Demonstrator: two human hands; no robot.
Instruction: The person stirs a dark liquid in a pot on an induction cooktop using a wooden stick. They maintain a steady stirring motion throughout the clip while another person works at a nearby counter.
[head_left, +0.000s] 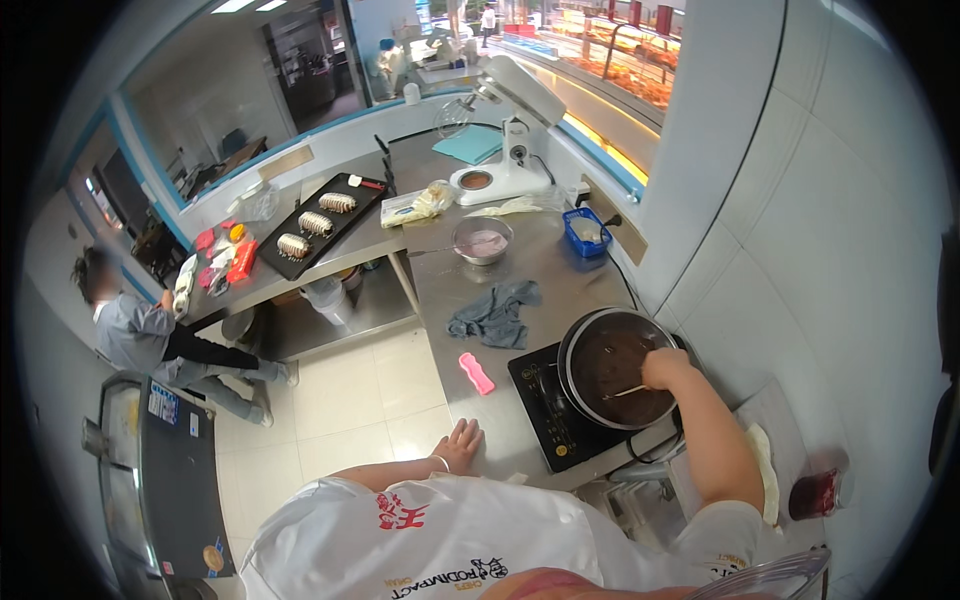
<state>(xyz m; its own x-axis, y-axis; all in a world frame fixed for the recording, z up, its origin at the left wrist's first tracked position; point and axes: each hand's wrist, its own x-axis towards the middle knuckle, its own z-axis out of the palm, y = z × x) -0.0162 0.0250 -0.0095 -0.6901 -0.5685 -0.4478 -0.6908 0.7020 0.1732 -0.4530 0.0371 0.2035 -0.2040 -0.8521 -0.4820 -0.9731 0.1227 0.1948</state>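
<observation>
My right hand (666, 368) grips a thin, pale stick (628, 391) over a round pot (571, 352). The lower end of the stick touches the dark brown liquid (611, 360) inside. Beneath the pot is a black induction cooker (551, 420) with touch controls along its left side. Resting on the front left edge of the steel table, my left hand (460, 445) has its fingers apart and holds nothing. A pink, wavy-edged piece (476, 373) lies just beyond it, and a crumpled grey-blue cloth (495, 315) is farther back.
Behind the cloth stands a metal bowl (482, 241) with pinkish contents and a utensil. A white stand mixer (517, 142), a blue basket (586, 232) and a black tray (285, 259) with three topped rolls are farther off. A person (139, 330) sits at left. A tiled wall (757, 217) borders the right.
</observation>
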